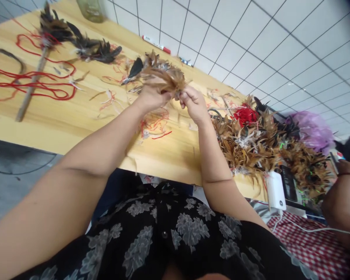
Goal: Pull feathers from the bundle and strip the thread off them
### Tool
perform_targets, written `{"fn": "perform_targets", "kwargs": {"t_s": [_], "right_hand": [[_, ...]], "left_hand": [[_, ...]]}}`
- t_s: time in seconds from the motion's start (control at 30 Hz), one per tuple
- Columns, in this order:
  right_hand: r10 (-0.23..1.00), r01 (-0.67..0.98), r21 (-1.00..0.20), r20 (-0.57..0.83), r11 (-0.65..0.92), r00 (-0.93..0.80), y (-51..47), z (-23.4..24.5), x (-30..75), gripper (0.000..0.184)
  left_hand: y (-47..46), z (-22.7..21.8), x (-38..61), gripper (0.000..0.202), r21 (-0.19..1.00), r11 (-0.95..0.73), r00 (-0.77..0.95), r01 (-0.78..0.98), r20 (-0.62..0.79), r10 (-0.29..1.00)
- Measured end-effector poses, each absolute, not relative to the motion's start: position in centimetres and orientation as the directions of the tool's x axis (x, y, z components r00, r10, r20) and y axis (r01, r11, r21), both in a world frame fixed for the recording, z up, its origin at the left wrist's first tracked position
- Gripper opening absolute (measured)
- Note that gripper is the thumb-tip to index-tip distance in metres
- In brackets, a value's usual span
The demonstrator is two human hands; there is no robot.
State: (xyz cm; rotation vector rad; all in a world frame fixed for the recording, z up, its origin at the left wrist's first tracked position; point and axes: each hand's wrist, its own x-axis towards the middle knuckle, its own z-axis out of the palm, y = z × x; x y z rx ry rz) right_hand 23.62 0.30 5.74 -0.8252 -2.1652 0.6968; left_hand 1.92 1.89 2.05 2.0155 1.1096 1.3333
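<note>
In the head view, my left hand [153, 98] is closed around a bundle of brown feathers [165, 79], whose tips fan up and to the left. My right hand [194, 103] pinches the quill end of the same bundle, the two hands almost touching. More brown feathers [154, 58] and a black feather [136, 67] lie just behind them. To the left rests a wooden stick [32, 87] with dark feathers [54, 26] at its far end and red cord [56, 93] looped across it. Beside it lies a clump of black feathers [96, 50].
Brown feather clumps [251, 144] with a red bunch [245, 114] fill the table's right side, near a purple plastic bag [313, 130] and a white power bank [276, 190] with a cable. Markers [156, 44] lie along the tiled wall. Another person's hand [348, 167] is at far right.
</note>
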Motion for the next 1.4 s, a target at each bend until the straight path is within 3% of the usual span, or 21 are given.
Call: {"fn": "perform_targets", "kwargs": {"t_s": [0.1,0.23,0.33,0.43,0.53,0.6,0.67,0.77,0.83,0.93,1.03,1.13,1.2,1.3,1.4], "right_hand": [[0.815,0.507,-0.638,0.466,0.580,-0.345,1.0,5.2,24.6,0.063],[0.900,0.834,-0.419,0.391,0.360,-0.192,0.9,4.5,24.9,0.038],[0.937,0.935,-0.210,0.267,0.286,-0.226,-0.4,4.5,24.2,0.032],[0.915,0.913,-0.109,0.146,0.393,-0.376,-1.3,4.9,23.5,0.031],[0.853,0.837,-0.164,0.076,0.522,-0.517,-1.0,5.2,23.3,0.027],[0.789,0.744,-0.290,0.071,0.602,-0.611,-0.4,5.3,23.4,0.027],[0.726,0.609,-0.454,0.136,0.650,-0.674,0.2,5.3,23.6,0.039],[0.725,0.438,-0.642,0.283,0.629,-0.628,1.0,5.0,24.1,0.061],[0.784,0.425,-0.695,0.335,0.580,-0.522,1.5,4.7,24.5,0.066],[0.873,0.564,-0.667,0.349,0.487,-0.341,2.0,4.1,25.0,0.057],[0.920,0.794,-0.490,0.326,0.360,-0.216,1.7,3.7,24.9,0.040],[0.935,0.905,-0.298,0.274,0.305,-0.224,0.5,3.6,24.2,0.029],[0.929,0.901,-0.247,0.198,0.356,-0.313,-0.2,3.8,23.8,0.027],[0.873,0.825,-0.298,0.069,0.480,-0.483,-0.5,4.4,23.5,0.022],[0.796,0.665,-0.535,0.025,0.522,-0.605,-0.3,5.1,23.5,0.026]], "left_hand": [[0.4,2.1,3.5,0.020,0.688,-0.619,0.266,0.379,0.560,0.785],[-1.1,2.2,5.0,0.010,0.613,-0.716,0.398,0.334,0.596,0.697],[-1.2,2.6,5.0,0.007,0.573,-0.748,0.422,0.335,0.619,0.663],[-0.5,3.1,3.6,0.007,0.582,-0.718,0.331,0.381,0.640,0.694],[0.7,3.5,1.6,0.005,0.603,-0.677,0.250,0.422,0.641,0.726],[1.6,3.3,0.5,0.010,0.650,-0.631,0.239,0.423,0.591,0.770],[2.2,2.8,0.2,0.024,0.735,-0.559,0.235,0.384,0.508,0.829],[2.3,2.0,1.3,0.035,0.826,-0.501,0.206,0.259,0.460,0.864],[1.7,1.7,2.7,0.026,0.813,-0.533,0.206,0.233,0.495,0.844],[0.1,1.8,4.6,0.011,0.737,-0.602,0.250,0.307,0.548,0.799],[-1.0,2.0,5.4,0.006,0.663,-0.639,0.289,0.389,0.571,0.768],[-0.7,1.9,5.1,0.006,0.585,-0.674,0.316,0.451,0.602,0.734],[0.2,1.7,4.3,0.008,0.548,-0.687,0.318,0.477,0.620,0.717],[1.4,1.6,2.9,0.008,0.553,-0.675,0.295,0.488,0.624,0.724],[2.1,1.7,1.6,0.009,0.673,-0.612,0.238,0.415,0.569,0.787]]}}
